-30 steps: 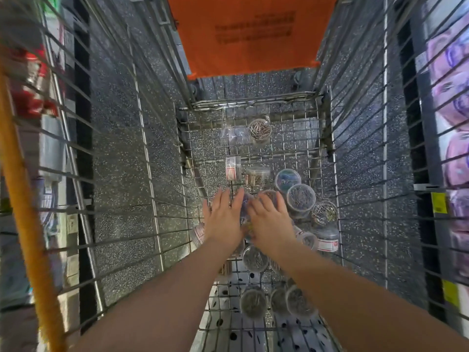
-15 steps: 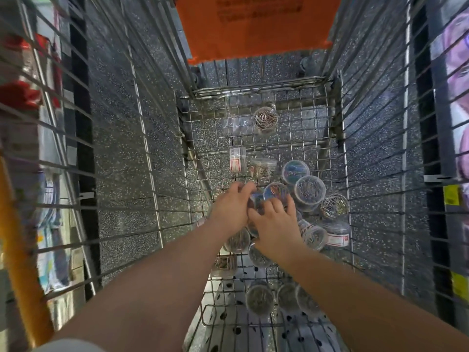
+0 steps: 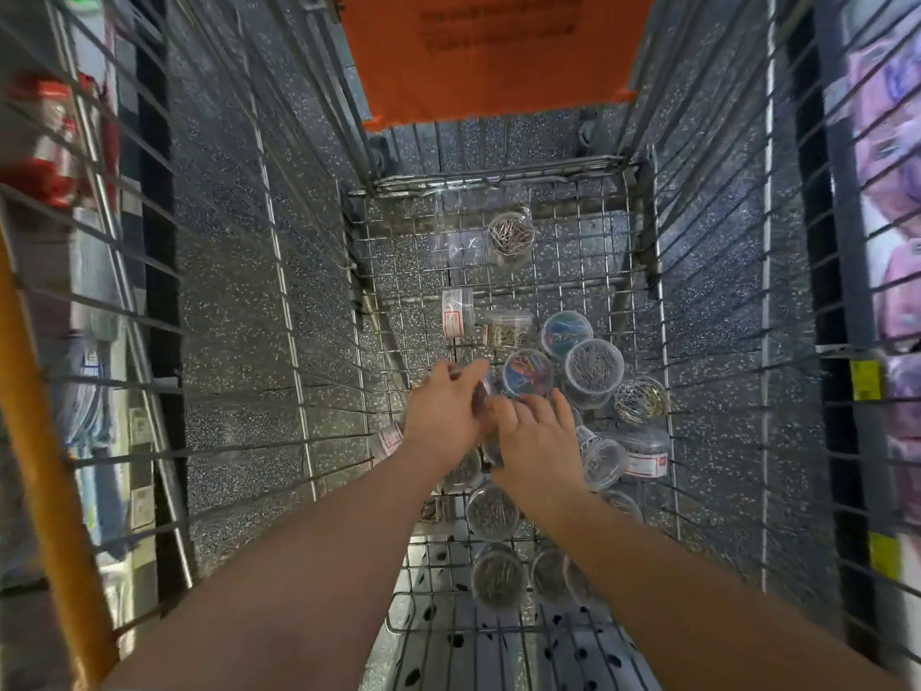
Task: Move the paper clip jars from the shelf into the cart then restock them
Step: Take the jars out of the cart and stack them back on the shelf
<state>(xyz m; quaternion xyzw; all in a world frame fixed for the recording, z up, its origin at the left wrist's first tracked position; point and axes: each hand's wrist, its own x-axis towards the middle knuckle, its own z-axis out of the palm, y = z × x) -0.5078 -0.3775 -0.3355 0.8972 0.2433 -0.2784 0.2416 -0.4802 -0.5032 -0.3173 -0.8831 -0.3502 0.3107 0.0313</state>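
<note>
The grey wire-mesh steel cart (image 3: 643, 271) was viewed from above, with its orange plastic seat flap (image 3: 488, 57) at the far end. The clear round plastic paper clip jars (image 3: 593, 367) lay on the cart floor, most heaped toward the right side, some upright and some tipped. In my judgement they lay loose as dropped, the mesh walls containing them. One stray clear jar of copper-toned clips (image 3: 511, 235) stood well apart near the far wall.

Both forearms reached down into the heap. The left hand (image 3: 443, 416) had its fingers curled about a small blurred jar (image 3: 481, 389), apparently to lift it for restocking. The right hand (image 3: 540, 441) lay over further jars, fingers loosely bent; whether it gripped anything could not be determined.

The hands hid the jars beneath them. The shop shelving (image 3: 45, 142) alongside was blurred and its labels illegible.
</note>
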